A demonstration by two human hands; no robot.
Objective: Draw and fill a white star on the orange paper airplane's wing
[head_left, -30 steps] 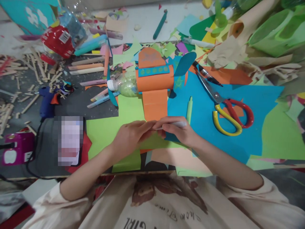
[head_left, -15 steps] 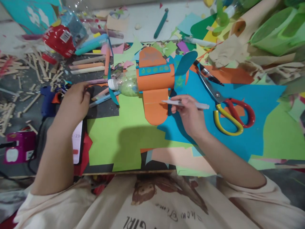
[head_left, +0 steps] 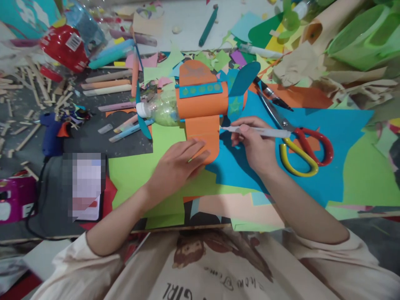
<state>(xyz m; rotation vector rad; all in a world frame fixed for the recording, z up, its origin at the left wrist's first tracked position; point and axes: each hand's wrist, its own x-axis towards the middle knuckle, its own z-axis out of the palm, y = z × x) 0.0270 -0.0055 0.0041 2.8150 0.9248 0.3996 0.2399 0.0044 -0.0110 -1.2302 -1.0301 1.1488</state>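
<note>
A toy airplane [head_left: 203, 103] made from a plastic bottle wrapped in orange paper lies on its side across the table, its white cap and blue propeller toward the left. Fingers of my left hand [head_left: 179, 164] rest stretched out on its near orange wing [head_left: 203, 129]. My right hand [head_left: 258, 143] grips a slim whitish marker [head_left: 265, 132], its tip pointing left by the wing's right edge. Blue paper [head_left: 337, 137] lies under that hand, and scissors [head_left: 298, 141] with red and yellow handles lie just right of it. Green paper [head_left: 134, 175] spreads beneath my left forearm.
At left are a blue glue gun [head_left: 52, 135] with its cord, a phone [head_left: 89, 187], a purple box [head_left: 18, 198] and scattered wooden sticks [head_left: 34, 85]. Markers [head_left: 108, 85] lie behind the propeller. Crumpled brown paper [head_left: 292, 68] and a green basket [head_left: 359, 39] stand back right.
My left hand has moved right, from the markers beside the propeller onto the near wing. A small cap-like piece now shows near those markers. My right hand has shifted slightly right with the marker.
</note>
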